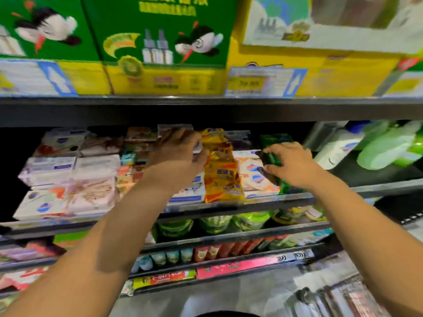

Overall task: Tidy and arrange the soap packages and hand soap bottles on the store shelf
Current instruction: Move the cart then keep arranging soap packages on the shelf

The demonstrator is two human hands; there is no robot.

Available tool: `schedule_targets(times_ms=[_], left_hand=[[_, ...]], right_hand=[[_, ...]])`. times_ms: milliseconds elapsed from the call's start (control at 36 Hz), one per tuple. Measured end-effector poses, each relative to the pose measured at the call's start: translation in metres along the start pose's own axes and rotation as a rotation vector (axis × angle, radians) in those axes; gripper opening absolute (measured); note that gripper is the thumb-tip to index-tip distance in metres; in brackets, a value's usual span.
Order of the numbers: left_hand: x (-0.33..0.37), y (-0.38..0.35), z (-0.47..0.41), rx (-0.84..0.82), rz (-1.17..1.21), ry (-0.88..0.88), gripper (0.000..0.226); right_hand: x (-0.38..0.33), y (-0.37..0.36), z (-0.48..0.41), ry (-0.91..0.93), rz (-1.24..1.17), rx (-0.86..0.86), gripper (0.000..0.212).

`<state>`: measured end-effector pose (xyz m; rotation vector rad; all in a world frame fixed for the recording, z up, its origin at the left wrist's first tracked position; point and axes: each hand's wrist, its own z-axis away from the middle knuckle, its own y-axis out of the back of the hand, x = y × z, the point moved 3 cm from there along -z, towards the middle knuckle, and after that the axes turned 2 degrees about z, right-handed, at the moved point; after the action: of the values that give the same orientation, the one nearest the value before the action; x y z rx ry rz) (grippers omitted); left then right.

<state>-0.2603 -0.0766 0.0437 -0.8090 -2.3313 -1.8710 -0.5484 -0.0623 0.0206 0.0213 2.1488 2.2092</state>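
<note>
Both my hands reach into the middle shelf (251, 202) of soap packages. My left hand (176, 154) rests on a stack of white boxed soap (187, 193), its thumb touching the yellow soap packages (220, 170) stacked just to its right. My right hand (295, 163) grips a dark green soap package (273, 156) at the right end of the row. White-and-orange soap packs (254, 177) lie between the yellow and green ones. Hand soap bottles, white (336, 147) and green (386, 149), lie tipped on the shelf further right.
White and pink soap boxes (68, 179) fill the shelf's left part. Above, large green (160, 30) and yellow boxes (320, 72) stand on the upper shelf, whose dark edge (206, 110) hangs low over my hands. Lower shelves hold green pouches (215, 225) and small packets.
</note>
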Motion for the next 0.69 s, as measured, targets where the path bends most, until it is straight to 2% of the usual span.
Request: schedule_targets(times_ms=[28,139,250,417,528,694], left_hand=[[0.002,-0.008,-0.009,-0.005,-0.012,0.017,0.055],[-0.013,-0.047,-0.03,-0.211,-0.15,0.115,0.081],[-0.027,-0.057,-0.034,-0.291,-0.204,0.112,0.087],[-0.028,-0.054,-0.032,-0.266,-0.209,0.109,0.08],[-0.026,-0.052,-0.029,-0.235,-0.2,0.092,0.076],[-0.033,-0.06,-0.032,-0.181,-0.181,0.084,0.077]], right_hand=[[0.001,0.002,-0.005,0.008,0.02,-0.016,0.06],[0.002,0.001,-0.03,0.081,0.03,-0.11,0.07],[0.002,-0.005,-0.057,0.182,-0.047,-0.174,0.077],[-0.004,-0.01,-0.102,0.196,0.042,-0.152,0.076],[-0.013,-0.02,-0.126,0.209,0.035,-0.264,0.079],[-0.011,-0.037,-0.151,0.153,-0.026,-0.339,0.108]])
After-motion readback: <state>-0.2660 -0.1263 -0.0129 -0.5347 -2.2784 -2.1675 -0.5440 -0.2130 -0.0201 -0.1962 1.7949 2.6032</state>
